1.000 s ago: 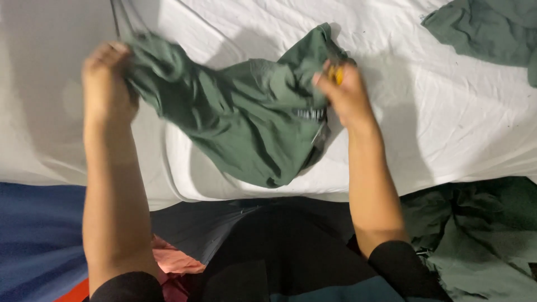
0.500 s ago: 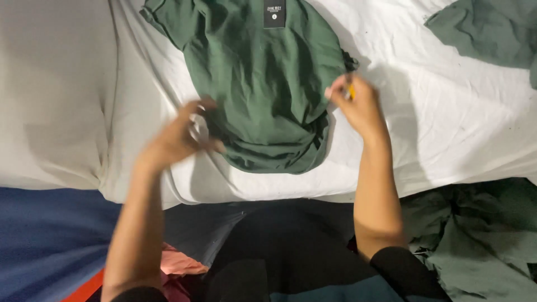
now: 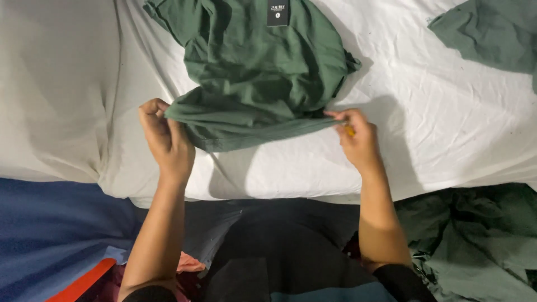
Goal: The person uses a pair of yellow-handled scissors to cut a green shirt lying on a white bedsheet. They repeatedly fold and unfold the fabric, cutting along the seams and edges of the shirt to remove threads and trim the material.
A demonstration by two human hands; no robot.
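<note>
A dark green garment (image 3: 263, 72) lies spread on a white sheet (image 3: 436, 128), a small black tag (image 3: 278, 12) showing at its far edge and its near hem lifted off the cloth. A person standing at the near side holds that hem at both ends — the left hand (image 3: 165, 140) is closed in a fist around the left corner, knuckles up, while the right hand (image 3: 358, 137) pinches the right corner between thumb and fingertips. Something small and yellow (image 3: 349, 131) shows inside the right hand; what it is cannot be told. The hem stretches fairly taut between the two hands and casts a shadow on the sheet beneath it. A second green cloth (image 3: 492, 31) lies well apart at the far right of the sheet. More dark green fabric (image 3: 475, 240) is heaped low on the right — beside the person's right arm. A blue surface with an orange edge (image 3: 50, 240) sits to the left.
</note>
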